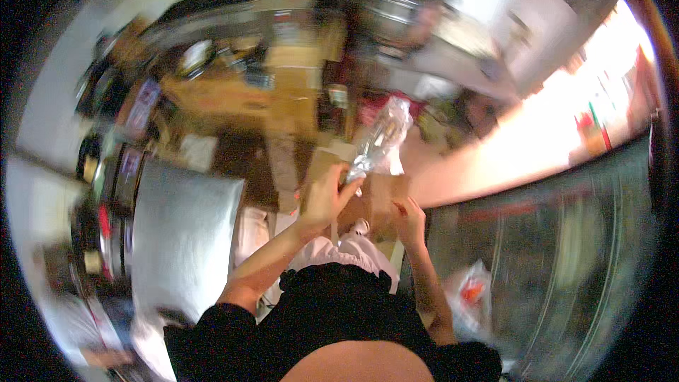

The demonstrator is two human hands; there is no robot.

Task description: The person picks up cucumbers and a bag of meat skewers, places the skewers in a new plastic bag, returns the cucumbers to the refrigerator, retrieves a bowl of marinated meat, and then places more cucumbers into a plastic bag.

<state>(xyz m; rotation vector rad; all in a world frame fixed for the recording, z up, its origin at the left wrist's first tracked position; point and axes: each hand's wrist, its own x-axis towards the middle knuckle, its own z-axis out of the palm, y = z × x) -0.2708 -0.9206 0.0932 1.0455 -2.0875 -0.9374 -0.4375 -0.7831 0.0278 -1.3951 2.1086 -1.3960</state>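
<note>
My left hand [324,197] grips the gathered lower end of a clear, crumpled plastic bag [386,127], which points up and away from me. Something brownish shows through the plastic, too blurred to name. Brown cardboard [389,189] lies between my hands, and the fingers of my right hand [411,223] curl around its right edge. Behind my left hand is another cardboard surface [320,164]; whether both belong to one box, I cannot tell. Below my hands are light-coloured trousers [339,255] and a black top [339,307].
A silvery flat panel [183,239] stands close on my left, beside shelves of blurred goods [101,223]. Cardboard boxes [292,90], a dark bottle [338,98] and a large metal pot [392,10] are ahead. On the right are a dark, grooved surface [530,254] and a plastic bag with something orange [472,292].
</note>
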